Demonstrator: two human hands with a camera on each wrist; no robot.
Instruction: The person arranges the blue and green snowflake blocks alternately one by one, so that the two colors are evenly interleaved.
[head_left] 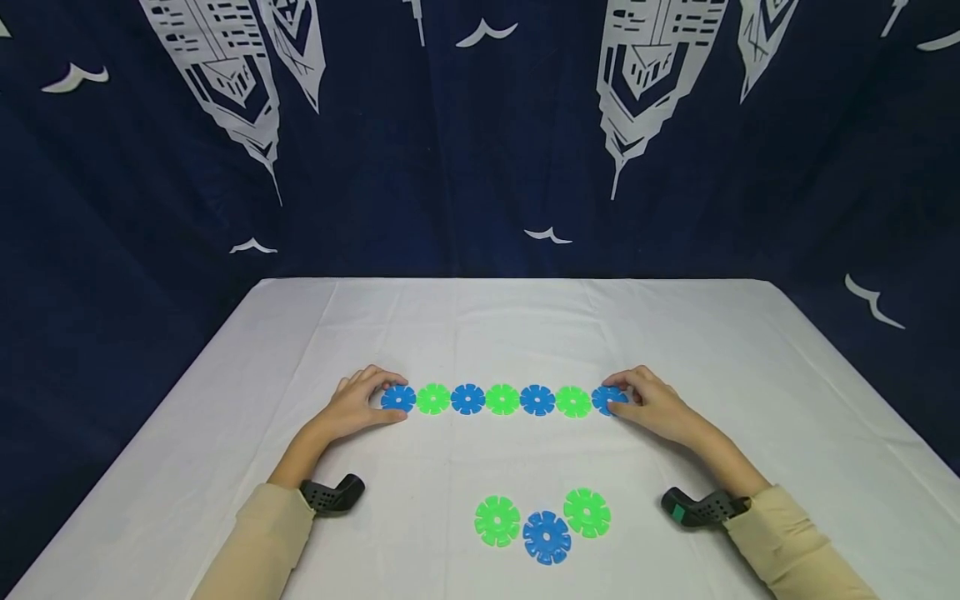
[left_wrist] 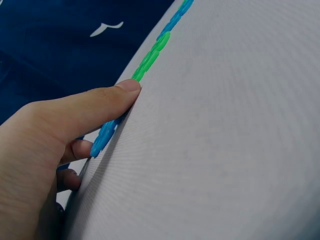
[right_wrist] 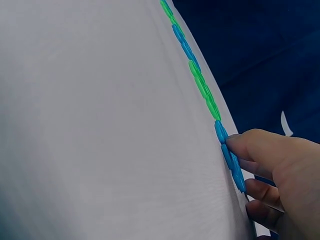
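A straight row of flat, notched plastic interlocking discs in alternating blue and green lies across the white table. My left hand point(head_left: 354, 406) holds the blue disc point(head_left: 398, 398) at the row's left end between thumb and fingers. At the right end, my right hand point(head_left: 656, 406) pinches another blue disc point(head_left: 607, 400) by its edges, the thumb lying over part of it. Between them sit several discs, with a green disc point(head_left: 502, 399) near the middle. The left wrist view shows the thumb point(left_wrist: 131, 86) along the near edge, hiding part of the held disc.
Nearer to me lie three loose discs: a green one point(head_left: 497, 521), a blue one point(head_left: 547, 537) and another green one point(head_left: 587, 512). White cloth point(head_left: 420, 517) covers the table. A dark blue curtain point(head_left: 450, 167) with white prints hangs behind the far edge.
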